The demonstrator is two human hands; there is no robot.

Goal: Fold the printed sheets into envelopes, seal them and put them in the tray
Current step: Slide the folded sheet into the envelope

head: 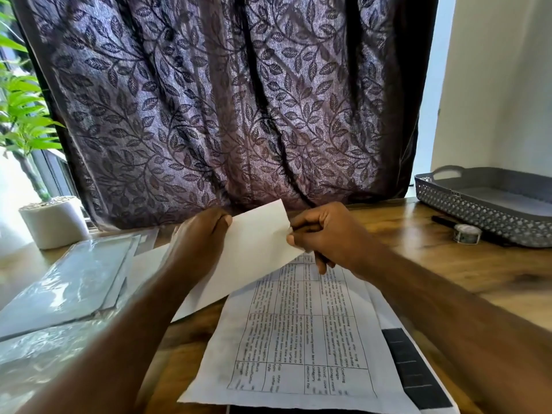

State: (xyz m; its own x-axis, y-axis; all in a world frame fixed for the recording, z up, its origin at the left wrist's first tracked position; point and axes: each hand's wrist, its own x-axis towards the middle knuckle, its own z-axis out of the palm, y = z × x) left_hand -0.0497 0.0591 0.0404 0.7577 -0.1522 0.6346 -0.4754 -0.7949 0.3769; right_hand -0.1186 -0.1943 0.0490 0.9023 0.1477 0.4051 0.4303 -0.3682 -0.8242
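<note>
I hold a white envelope (254,252) tilted above the wooden table. My left hand (200,237) grips its left edge. My right hand (322,234) pinches its right end between thumb and fingers. Below the envelope lies a printed sheet (301,336) with a table of text, flat on the wood. A grey perforated tray (490,201) with a handle stands at the far right of the table; I see nothing inside it.
Clear plastic sleeves (65,288) lie at the left. A white pot (53,222) with a green plant stands at the back left. A tape roll (466,233) and black pen (448,221) lie beside the tray. A patterned curtain (227,100) hangs behind.
</note>
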